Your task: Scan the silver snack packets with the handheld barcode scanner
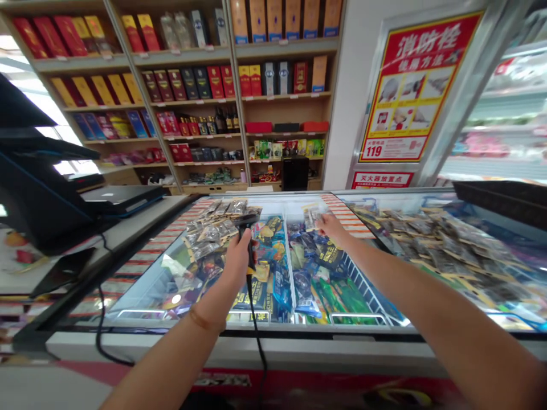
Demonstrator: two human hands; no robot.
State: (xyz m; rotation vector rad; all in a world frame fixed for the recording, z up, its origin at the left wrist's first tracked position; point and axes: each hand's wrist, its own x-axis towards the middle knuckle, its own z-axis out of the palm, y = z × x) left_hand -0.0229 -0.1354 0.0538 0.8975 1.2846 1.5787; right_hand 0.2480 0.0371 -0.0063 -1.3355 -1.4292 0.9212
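Note:
My left hand point(241, 250) is wrapped round the handle of a black corded barcode scanner point(248, 221), whose cable hangs down over the front of the chest freezer point(299, 336). Its head points away over the freezer's glass top. Between the fingers of my right hand point(331, 225) a small clear-and-tan snack packet point(313, 216) is pinched by its right side, above the glass. Many similar packets point(213, 228) lie in a loose heap on the glass just left of the scanner. Under the glass, colourful bags point(265, 290) fill wire baskets.
More packets point(448, 239) are spread on the glass to the right, near a black tray point(504, 196). A checkout terminal point(38, 176) and a flat scale point(122, 196) stand on the left counter. Shelves of boxed goods point(192, 82) line the back wall, beside a red poster point(421, 85).

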